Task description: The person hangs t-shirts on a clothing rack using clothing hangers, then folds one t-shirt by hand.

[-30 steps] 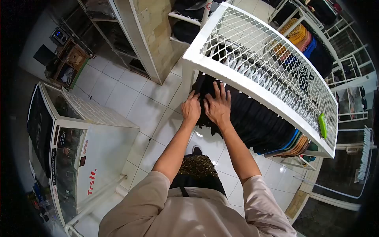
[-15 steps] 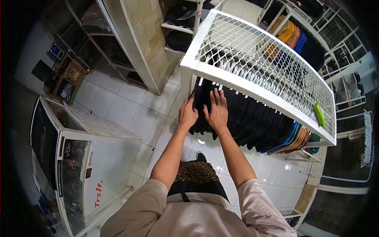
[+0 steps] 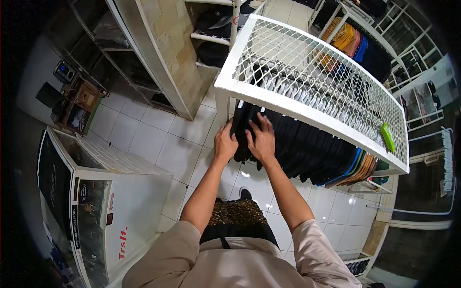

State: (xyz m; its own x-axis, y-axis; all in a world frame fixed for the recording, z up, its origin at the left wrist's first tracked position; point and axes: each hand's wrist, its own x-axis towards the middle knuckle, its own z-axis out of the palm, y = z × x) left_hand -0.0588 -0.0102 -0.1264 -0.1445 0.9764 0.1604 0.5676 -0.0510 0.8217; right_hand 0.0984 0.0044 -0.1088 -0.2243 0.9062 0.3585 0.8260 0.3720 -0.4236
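Black garments (image 3: pixel 302 144) hang packed in a row under a white metal rack (image 3: pixel 307 117) with a mesh top. My left hand (image 3: pixel 224 143) rests against the outer side of the leftmost black garment, its fingers stretched along the cloth and its fingertips partly hidden. Just to the right, my right hand (image 3: pixel 262 141) lies on the front edges of the garments with fingers spread and slightly bent. A few dark garments stand between the two hands. White hangers (image 3: pixel 312 98) show through the mesh above.
A bright green object (image 3: pixel 387 138) lies on the rack's mesh at the right end. Blue and brown garments (image 3: pixel 362 165) hang there too. To my left stands a white counter (image 3: pixel 139 206) with red lettering. Shelves with black caps (image 3: pixel 211 53) are behind the rack's left end.
My right hand's fingers have bent and spread more on the garments. The left hand has shifted slightly left, and the view has moved a little.
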